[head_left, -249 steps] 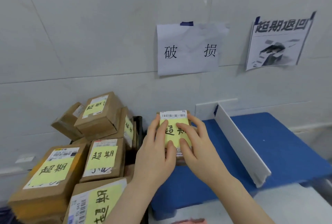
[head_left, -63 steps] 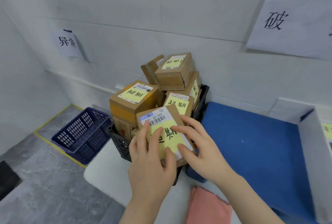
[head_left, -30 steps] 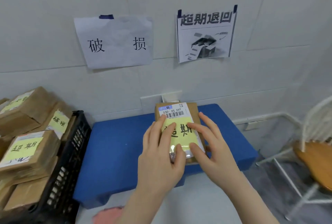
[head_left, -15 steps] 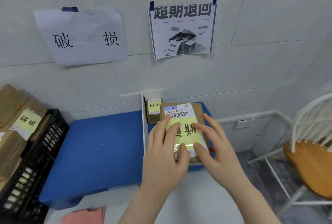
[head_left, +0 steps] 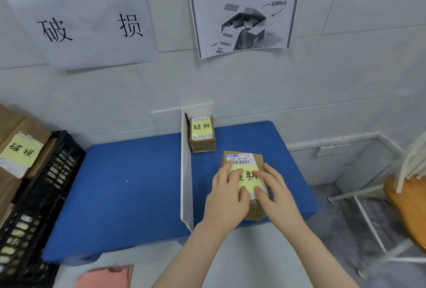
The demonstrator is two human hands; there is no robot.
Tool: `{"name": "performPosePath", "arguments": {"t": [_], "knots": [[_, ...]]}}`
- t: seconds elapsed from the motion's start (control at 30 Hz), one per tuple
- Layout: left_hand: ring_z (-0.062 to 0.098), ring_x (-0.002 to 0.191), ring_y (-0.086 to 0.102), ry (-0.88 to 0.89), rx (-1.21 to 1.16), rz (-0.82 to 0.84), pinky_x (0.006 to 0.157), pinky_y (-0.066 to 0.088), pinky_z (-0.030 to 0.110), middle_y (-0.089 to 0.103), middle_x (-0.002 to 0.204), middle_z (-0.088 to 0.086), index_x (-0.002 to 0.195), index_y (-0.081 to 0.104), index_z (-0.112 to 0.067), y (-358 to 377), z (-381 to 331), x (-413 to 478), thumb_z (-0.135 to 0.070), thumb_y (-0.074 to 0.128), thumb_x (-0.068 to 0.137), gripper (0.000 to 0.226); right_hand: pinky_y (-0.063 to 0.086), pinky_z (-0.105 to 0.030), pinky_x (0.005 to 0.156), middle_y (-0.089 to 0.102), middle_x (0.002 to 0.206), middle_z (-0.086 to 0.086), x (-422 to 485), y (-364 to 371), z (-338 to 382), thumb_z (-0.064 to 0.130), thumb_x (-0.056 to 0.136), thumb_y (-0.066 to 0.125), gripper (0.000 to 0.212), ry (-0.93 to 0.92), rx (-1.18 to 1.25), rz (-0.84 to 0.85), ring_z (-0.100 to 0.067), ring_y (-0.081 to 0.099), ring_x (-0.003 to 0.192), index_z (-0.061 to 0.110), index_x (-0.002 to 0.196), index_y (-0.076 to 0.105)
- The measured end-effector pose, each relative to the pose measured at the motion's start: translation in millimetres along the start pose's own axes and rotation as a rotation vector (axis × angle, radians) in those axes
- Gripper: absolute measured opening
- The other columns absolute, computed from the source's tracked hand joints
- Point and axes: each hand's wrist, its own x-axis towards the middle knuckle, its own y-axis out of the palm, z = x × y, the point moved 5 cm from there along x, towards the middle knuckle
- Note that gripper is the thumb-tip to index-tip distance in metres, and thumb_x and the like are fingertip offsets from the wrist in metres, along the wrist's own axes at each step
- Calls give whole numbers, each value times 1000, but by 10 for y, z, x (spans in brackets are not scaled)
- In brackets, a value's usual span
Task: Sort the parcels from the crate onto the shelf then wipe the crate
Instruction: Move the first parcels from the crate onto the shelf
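Head view. Step in hand: sorting, placing one parcel. Left hand [head_left: 227, 192] and right hand [head_left: 274, 192] lie with near-straight fingers spread over the top of a brown cardboard parcel with a yellow note and barcode label [head_left: 244, 160], thumbs at its near edge. The parcel sits on the blue padded shelf [head_left: 129, 186], in the compartment right of the white upright divider [head_left: 185, 172].

Next move, as I judge it: lift both hands clear, go to the black plastic crate [head_left: 46, 186] at left.

Count: two parcels right of the divider, the second a small brown box with a yellow note [head_left: 202, 134] at the back corner; none left of it. One crate, boxes partly visible, number unclear. One pink cloth [head_left: 106, 277] on the desk. Two paper wall signs.
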Motion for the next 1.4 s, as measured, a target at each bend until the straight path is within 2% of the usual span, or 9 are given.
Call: {"name": "performPosePath", "arguments": {"t": [0.2, 0.33, 0.4, 0.6, 0.73, 0.9, 1.1, 1.2, 1.4], "knots": [[6, 144, 11, -127, -23, 98, 90, 51, 32, 7, 156, -23, 142, 33, -33, 627, 259, 153, -31, 41, 94, 48, 33, -2, 88, 33, 143, 21, 216, 126, -585, 12, 89, 60, 37, 74, -23, 120, 3, 40, 124, 35, 119, 58], [3, 144, 8, -126, -35, 85, 78, 52, 23, 1, 155, -28, 144, 27, -36, 808, 346, 274, -29, 40, 95, 52, 38, -24, 101, 27, 144, 25, 453, 134, -754, 19, 90, 60, 37, -6, -111, 194, -3, 38, 124, 37, 122, 56], [2, 144, 8, -115, -28, 74, 77, 51, 20, 1, 155, -28, 144, 26, -37, 831, 378, 410, -32, 40, 94, 52, 37, -23, 100, 25, 143, 28, 613, 135, -798, 23, 91, 60, 36, -27, -120, 211, -3, 37, 124, 39, 123, 55], [9, 144, 15, -137, 25, 64, 87, 50, 31, 10, 157, -21, 143, 33, -35, 790, 473, 1088, -30, 44, 95, 50, 39, -20, 94, 25, 141, 28, 1271, 193, -862, 21, 89, 62, 35, -28, -95, 207, -5, 42, 121, 33, 122, 57], [18, 141, 25, -127, 176, 87, 106, 34, 37, 17, 159, -10, 143, 36, -29, 729, 528, 1529, -32, 45, 95, 48, 39, -22, 97, 27, 148, 16, 1705, 257, -861, 21, 89, 62, 36, -31, -97, 223, -7, 41, 125, 29, 124, 58], [23, 139, 30, -126, 392, 63, 105, 22, 42, 19, 159, -6, 142, 35, -28, 679, 625, 1968, -31, 43, 93, 49, 38, -23, 99, 28, 148, 14, 2155, 379, -827, 20, 89, 62, 37, -39, -82, 233, -9, 40, 128, 26, 125, 58], [27, 147, 11, -183, 421, 88, 109, -1, 67, 13, 160, -5, 144, 31, -26, 643, 770, 2325, -23, 43, 93, 53, 33, -20, 97, 26, 150, 13, 2585, 537, -777, 19, 90, 60, 37, -30, -77, 261, -8, 37, 131, 27, 126, 57], [25, 149, -4, -219, 326, 102, 110, -1, 67, 5, 162, -6, 147, 26, -26, 658, 830, 2399, -18, 40, 95, 54, 31, -16, 94, 27, 149, 13, 2708, 583, -757, 18, 90, 60, 37, -41, -79, 276, -7, 38, 130, 27, 126, 57], [25, 149, -8, -251, 255, 120, 113, 0, 63, -1, 162, -7, 149, 20, -27, 663, 870, 2472, -16, 38, 97, 56, 31, -19, 99, 28, 149, 13, 2808, 638, -776, 19, 91, 59, 37, -49, -75, 271, -10, 37, 131, 27, 127, 57]]}}
